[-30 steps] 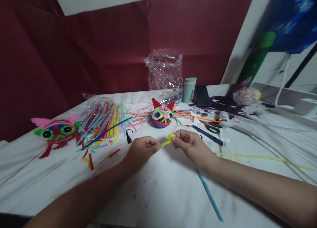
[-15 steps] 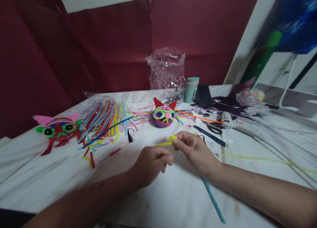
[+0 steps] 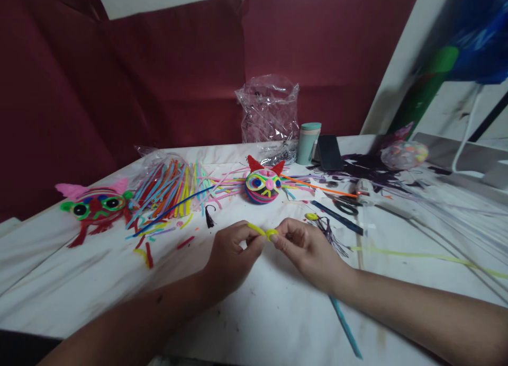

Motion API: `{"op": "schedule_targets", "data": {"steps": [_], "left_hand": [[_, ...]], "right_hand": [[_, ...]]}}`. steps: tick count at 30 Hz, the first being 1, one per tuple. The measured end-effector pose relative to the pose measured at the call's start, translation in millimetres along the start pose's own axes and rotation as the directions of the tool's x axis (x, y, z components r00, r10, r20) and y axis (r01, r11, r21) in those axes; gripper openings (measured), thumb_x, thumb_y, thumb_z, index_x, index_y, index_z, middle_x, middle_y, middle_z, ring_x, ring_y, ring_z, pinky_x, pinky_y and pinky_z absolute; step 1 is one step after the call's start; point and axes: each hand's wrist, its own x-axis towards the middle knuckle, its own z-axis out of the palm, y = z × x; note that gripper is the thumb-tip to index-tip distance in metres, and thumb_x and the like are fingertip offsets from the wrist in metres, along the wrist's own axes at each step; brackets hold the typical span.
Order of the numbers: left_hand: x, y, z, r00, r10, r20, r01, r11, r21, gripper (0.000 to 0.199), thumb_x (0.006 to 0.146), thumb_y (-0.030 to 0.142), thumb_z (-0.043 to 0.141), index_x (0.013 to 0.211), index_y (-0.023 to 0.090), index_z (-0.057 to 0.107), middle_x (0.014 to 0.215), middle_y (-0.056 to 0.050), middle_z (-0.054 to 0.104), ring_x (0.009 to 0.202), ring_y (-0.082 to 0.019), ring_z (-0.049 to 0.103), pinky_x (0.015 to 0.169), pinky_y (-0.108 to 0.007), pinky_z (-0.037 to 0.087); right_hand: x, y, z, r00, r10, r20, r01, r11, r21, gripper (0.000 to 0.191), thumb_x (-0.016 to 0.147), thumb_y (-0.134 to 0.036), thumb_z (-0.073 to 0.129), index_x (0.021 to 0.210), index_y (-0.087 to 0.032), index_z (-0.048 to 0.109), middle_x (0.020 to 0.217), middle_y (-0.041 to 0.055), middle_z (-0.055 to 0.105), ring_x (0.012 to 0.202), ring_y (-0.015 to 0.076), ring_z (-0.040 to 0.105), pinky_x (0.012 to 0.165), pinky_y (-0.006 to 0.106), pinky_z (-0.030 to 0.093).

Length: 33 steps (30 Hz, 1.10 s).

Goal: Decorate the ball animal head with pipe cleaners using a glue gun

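Note:
Between my two hands is a yellow pipe cleaner point(image 3: 256, 229), rolled into a small coil at one end. My right hand point(image 3: 304, 244) pinches the coiled end between thumb and fingertips. The loose end is pinched by my left hand point(image 3: 236, 252), whose fingers curl round it. Beyond them sits a round head point(image 3: 262, 188) wound from colourful pipe cleaners, with red ears, blue-and-white eyes and a pink nose. Right of my right hand lies a dark purple tassel with a yellow top point(image 3: 311, 216).
A second animal figure point(image 3: 97, 210) with pink ears stands left, beside a bundle of pipe cleaners point(image 3: 166, 188). Scissors point(image 3: 346, 207), a glue gun point(image 3: 364, 192), a phone point(image 3: 329, 152) and a green cup point(image 3: 308, 144) are right. A blue strip point(image 3: 345, 328) lies near my right forearm.
My left hand has moved up and now grips the loose end of the yellow pipe cleaner. My right hand has shifted slightly, uncovering the tassel.

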Motion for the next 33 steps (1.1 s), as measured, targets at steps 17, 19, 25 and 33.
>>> {"op": "schedule_targets", "data": {"steps": [17, 19, 25, 33], "left_hand": [[8, -5, -13.1, 0.915, 0.016, 0.402, -0.08, 0.987, 0.143, 0.018, 0.071, 0.014, 0.05, 0.054, 0.016, 0.045, 0.056, 0.005, 0.046, 0.055, -0.008, 0.043, 0.055, -0.021, 0.034], [7, -5, -12.5, 0.915, 0.014, 0.403, -0.082, 0.985, 0.151, 0.016, 0.07, 0.013, 0.05, 0.055, 0.016, 0.047, 0.056, 0.005, 0.046, 0.055, -0.008, 0.043, 0.055, -0.02, 0.034], [8, -2, -15.8, 0.946, -0.126, 0.3, 0.144, 0.989, -0.038, 0.014, 0.074, 0.026, 0.053, 0.065, 0.015, 0.056, 0.053, 0.004, 0.051, 0.047, -0.007, 0.043, 0.046, -0.019, 0.034], [4, -4, -8.6, 0.97, -0.198, 0.139, 0.231, 0.932, -0.279, 0.012, 0.07, 0.026, 0.059, 0.067, 0.014, 0.056, 0.053, 0.003, 0.056, 0.044, -0.007, 0.046, 0.044, -0.018, 0.036]], "right_hand": [[10, -9, -21, 0.816, -0.505, 0.28, 0.577, 0.736, -0.354, 0.029, 0.084, -0.012, 0.047, 0.112, -0.017, 0.051, 0.103, 0.011, 0.062, 0.096, 0.02, 0.054, 0.082, 0.035, 0.045], [11, -7, -23, 0.773, -0.558, 0.302, 0.635, 0.679, -0.369, 0.021, 0.085, -0.011, 0.046, 0.104, -0.016, 0.054, 0.094, 0.0108, 0.063, 0.09, 0.0196, 0.055, 0.079, 0.034, 0.046], [9, -8, -23, 0.845, -0.505, 0.176, 0.531, 0.756, -0.383, 0.013, 0.085, -0.015, 0.047, 0.076, -0.017, 0.055, 0.07, 0.0051, 0.058, 0.068, 0.0158, 0.054, 0.063, 0.027, 0.044], [0, -11, -12, 0.95, -0.311, 0.018, 0.304, 0.913, -0.272, 0.013, 0.083, -0.019, 0.05, 0.071, -0.017, 0.055, 0.068, 0.0023, 0.06, 0.063, 0.0129, 0.056, 0.058, 0.023, 0.043]]}}
